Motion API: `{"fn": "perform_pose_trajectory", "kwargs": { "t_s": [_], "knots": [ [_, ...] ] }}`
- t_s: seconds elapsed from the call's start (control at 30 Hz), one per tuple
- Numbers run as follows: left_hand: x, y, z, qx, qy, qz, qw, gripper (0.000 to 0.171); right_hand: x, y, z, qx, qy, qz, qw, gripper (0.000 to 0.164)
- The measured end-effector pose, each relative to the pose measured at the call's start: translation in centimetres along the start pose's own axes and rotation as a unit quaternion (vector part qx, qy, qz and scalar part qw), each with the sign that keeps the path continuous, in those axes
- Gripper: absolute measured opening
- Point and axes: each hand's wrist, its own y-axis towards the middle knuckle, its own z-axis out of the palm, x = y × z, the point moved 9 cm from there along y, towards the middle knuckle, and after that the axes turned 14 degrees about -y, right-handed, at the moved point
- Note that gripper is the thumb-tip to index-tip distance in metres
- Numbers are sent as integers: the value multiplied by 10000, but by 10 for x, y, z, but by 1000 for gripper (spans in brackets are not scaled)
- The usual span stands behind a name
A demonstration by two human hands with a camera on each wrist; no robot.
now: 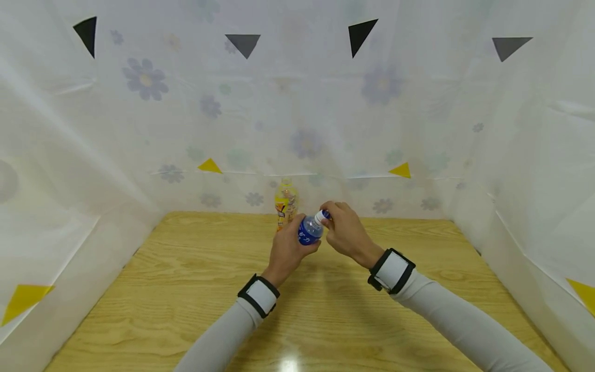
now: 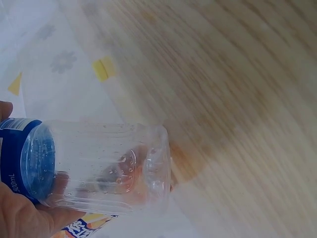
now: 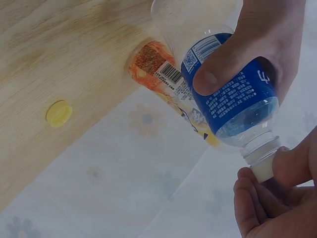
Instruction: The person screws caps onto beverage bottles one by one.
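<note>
My left hand grips a clear plastic bottle round its blue label and holds it tilted above the table. Droplets show on the bottle's walls. At the bottle's neck, the thumb and fingers of my right hand pinch a white cap; I cannot tell whether it is still threaded on. Behind my left hand stands a second bottle with an orange and yellow label, its lower part partly hidden by that hand. The right wrist view shows a yellow cap lying on the table.
The wood-grain table meets a pale flowered curtain at the back. More white sheeting encloses both sides. Black, grey and yellow triangles are on the sheeting.
</note>
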Motion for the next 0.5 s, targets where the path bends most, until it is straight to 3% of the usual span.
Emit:
{"fn": "perform_pose_trajectory", "kwargs": {
  "t_s": [0.5],
  "knots": [
    [0, -1, 0, -27, 106, 73, 9999, 68, 0, 3, 2, -111, -65, 185, 9997, 9]
  ]
}}
